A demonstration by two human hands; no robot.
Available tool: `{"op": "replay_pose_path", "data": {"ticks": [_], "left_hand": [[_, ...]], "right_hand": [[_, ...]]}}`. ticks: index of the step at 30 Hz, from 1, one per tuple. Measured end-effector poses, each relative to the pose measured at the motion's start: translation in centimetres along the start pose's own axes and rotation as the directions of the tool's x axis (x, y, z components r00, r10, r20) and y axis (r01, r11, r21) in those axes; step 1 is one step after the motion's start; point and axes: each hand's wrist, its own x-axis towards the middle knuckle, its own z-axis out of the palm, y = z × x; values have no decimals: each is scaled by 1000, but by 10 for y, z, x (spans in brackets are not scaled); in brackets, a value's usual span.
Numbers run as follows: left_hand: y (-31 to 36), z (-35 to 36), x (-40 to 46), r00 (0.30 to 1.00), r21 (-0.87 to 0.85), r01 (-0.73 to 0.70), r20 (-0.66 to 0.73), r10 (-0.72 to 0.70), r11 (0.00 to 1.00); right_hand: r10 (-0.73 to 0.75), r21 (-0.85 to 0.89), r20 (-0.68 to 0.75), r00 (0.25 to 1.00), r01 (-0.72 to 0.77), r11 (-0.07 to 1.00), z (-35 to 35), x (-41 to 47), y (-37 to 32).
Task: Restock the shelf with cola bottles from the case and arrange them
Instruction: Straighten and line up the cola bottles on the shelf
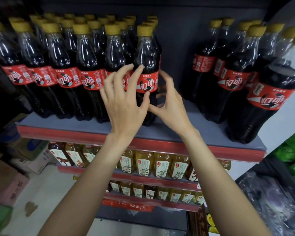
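A cola bottle (147, 53) with a yellow cap and red label stands upright at the front of the grey shelf (186, 133), at the right end of a packed block of matching cola bottles (61, 65). My left hand (123, 106) holds its left side, fingertips on the label and thumb on the front below it. My right hand (172, 106) curls round its right side, with the fingers behind the bottle and the thumb near my left thumb. No case is in view.
Larger cola bottles (237, 70) fill the shelf's right end, with a bare gap (175, 68) between them and the held bottle. Tea bottles (160, 164) line the lower shelves. Cardboard boxes (8, 183) sit on the floor at left.
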Motion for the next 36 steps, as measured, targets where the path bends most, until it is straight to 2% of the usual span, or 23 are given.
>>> {"op": "replay_pose_path", "data": {"ticks": [3,6,7,9,11,12,13,16,18,20,24,28,30,32,34,36], "left_hand": [[17,1,-5,985,-243,-138,-139,107,960],[44,7,-11,983,-518,-180,-130,132,836],[55,11,-12,990,-596,-140,-65,127,791],[79,21,-14,979,-708,40,168,113,705],[105,32,-15,888,-741,301,448,107,600],[117,38,-15,828,-731,403,547,121,551],[127,44,-15,775,-714,473,616,141,517],[153,57,-14,679,-678,591,711,186,437],[166,59,-16,662,-668,652,732,162,358],[173,57,-21,704,-692,652,704,92,309],[161,49,-38,848,-771,500,529,-39,394],[129,38,-41,885,-703,428,454,-104,568],[109,32,-39,916,-578,348,377,-137,738],[89,28,-37,970,-366,215,189,-154,905],[70,25,-34,987,-182,154,-14,-160,971],[52,24,-28,983,-87,142,-103,-151,986]], "right_hand": [[-64,-59,-131,989,57,997,-17,-22,-2],[-192,-172,-381,904,135,976,-45,-55,3],[-238,-237,-469,851,138,962,-56,-66,7],[-280,-344,-617,736,68,937,-79,-87,17],[-221,-362,-726,651,-89,928,-103,-100,29],[-154,-336,-747,647,-167,927,-114,-103,35],[-72,-296,-733,676,-223,929,-124,-105,39],[170,-118,-549,818,-277,954,-145,-102,40],[171,-160,-490,855,-281,946,-153,-101,41],[128,-207,-481,868,-254,945,-158,-101,41],[104,-118,-382,918,-161,980,-150,-105,36],[34,-98,-257,966,-61,993,-126,-85,29],[22,-83,-188,982,-39,996,-108,-68,29],[5,-118,-130,992,-21,993,-88,-47,30],[14,-168,-108,994,-32,985,-69,-24,31],[61,-187,-117,991,-82,979,-53,0,34]]}}
